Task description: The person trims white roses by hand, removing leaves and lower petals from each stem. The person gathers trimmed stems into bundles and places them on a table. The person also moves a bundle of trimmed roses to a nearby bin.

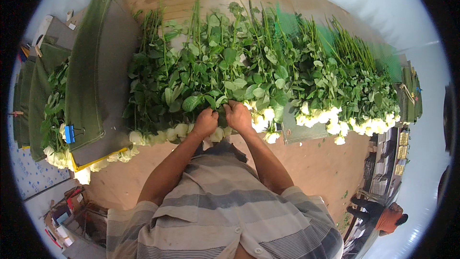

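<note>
My left hand (206, 122) and my right hand (238, 116) are close together at the front of a long row of cut white roses. Both sets of fingers are bent in among the green rose leaves (194, 103); the leaves hide the fingertips, so what they pinch is unclear. White rose heads (181, 130) hang along the front edge beneath my left hand. More white rose heads (267, 114) lie just right of my right hand. The rose stems (196, 18) point away from me.
A grey board with green cloth (86, 64), a blue binder clip (70, 134) and yellow trim stands at the left. Further bunches of roses (375, 124) and green netting (323, 36) are at the right. A person in an orange top (388, 220) is by shelves (381, 172) at the lower right.
</note>
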Available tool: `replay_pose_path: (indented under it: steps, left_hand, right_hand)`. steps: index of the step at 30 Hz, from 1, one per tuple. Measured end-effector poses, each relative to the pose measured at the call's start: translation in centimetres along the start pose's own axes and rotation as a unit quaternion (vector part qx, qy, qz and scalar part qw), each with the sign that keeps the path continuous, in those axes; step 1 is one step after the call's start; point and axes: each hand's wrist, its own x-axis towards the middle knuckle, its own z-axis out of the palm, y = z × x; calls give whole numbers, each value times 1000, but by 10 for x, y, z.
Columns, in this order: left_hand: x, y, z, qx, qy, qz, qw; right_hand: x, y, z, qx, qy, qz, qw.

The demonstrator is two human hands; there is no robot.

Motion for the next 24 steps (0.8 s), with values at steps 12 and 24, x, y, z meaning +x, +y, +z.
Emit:
replay_pose_path:
  steps: [12,24]
  left_hand:
    - [2,8,-16,-118,26,-17,993]
    - [9,-12,-10,-129,49,-81,987]
  right_hand:
    - [7,14,6,170,-41,31,984]
    - [-7,-8,-30,279,-36,20,959]
